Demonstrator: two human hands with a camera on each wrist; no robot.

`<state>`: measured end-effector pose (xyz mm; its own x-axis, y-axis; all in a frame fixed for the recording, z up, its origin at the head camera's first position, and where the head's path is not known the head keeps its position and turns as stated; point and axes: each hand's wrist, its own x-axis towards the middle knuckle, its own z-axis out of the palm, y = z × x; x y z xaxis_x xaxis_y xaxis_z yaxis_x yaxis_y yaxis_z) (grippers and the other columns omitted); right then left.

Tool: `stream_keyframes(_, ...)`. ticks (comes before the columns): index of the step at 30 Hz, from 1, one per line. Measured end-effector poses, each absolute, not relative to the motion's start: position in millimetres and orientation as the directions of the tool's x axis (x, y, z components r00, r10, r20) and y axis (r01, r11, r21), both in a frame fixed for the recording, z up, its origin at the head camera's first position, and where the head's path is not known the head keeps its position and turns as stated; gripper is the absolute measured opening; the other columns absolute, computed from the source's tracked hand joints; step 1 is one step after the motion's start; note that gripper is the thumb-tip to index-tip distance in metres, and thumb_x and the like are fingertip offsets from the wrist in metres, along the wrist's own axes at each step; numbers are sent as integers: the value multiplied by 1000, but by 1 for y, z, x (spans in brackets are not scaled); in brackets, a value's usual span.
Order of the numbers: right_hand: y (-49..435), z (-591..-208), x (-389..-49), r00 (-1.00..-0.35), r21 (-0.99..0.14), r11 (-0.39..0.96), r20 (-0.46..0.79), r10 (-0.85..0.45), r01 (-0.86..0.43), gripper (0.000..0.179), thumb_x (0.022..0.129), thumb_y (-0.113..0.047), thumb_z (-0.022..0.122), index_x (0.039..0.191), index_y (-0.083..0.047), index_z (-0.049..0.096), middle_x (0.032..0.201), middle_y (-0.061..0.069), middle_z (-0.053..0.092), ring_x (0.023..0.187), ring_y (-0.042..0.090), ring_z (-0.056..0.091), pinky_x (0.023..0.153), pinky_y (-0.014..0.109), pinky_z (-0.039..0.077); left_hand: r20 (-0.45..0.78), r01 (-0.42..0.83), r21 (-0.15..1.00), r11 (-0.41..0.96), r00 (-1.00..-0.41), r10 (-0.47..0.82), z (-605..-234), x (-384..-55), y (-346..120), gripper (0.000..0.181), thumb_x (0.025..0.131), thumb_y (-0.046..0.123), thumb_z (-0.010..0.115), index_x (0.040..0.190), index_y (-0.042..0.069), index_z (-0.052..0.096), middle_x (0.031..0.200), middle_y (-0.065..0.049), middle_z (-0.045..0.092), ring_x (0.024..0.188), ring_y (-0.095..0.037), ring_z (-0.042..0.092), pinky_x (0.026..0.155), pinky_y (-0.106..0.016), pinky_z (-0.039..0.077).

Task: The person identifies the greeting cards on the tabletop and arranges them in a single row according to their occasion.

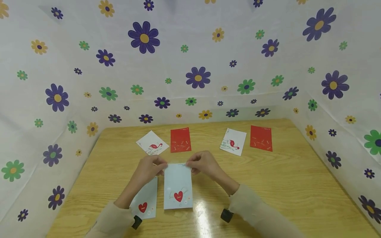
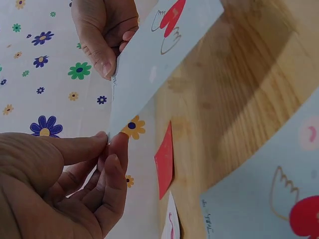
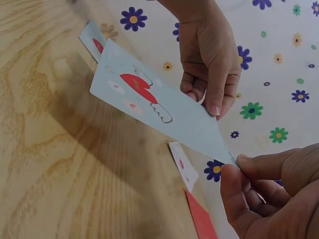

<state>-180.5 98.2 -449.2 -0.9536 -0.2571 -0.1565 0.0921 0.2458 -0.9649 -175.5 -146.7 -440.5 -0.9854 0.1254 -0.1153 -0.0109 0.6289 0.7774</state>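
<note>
Both hands pinch a pale blue card (image 1: 178, 181) with a winged red heart, one at each corner of its far edge. My left hand (image 1: 151, 167) has thumb and fingertips on the left corner, and my right hand (image 1: 204, 163) does the same on the right corner. In the right wrist view the card (image 3: 154, 99) slants above the wooden table, its heart side up. A second blue card (image 1: 148, 198) with a red heart lies flat on the table, partly under the left forearm.
Farther back lie a white flamingo card (image 1: 153, 140) and a red card (image 1: 180, 140) on the left, with another flamingo card (image 1: 233, 140) and red card (image 1: 261, 138) on the right. A flowered white cloth (image 1: 172, 66) surrounds the wooden table (image 1: 297, 185).
</note>
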Motion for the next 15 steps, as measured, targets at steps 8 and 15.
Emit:
stream_keyframes(8,96,-460,-180,-940,-959,254,-196,-279,124,9,94,-7,76,96,2,76,79,7,71,66,19,67,68,33,62,-138,-37,764,645,-985,108,-453,-175,-149,8,94,11,77,99,5,76,91,-5,68,69,-18,66,68,-28,58)
stream_keyframes(15,91,-469,-181,-943,-956,275,-181,-279,102,9,92,-5,77,95,4,76,76,7,69,62,14,64,62,29,60,-160,-63,765,641,-983,94,-462,-175,-152,8,94,10,77,98,4,74,88,-5,67,69,-17,65,69,-28,58)
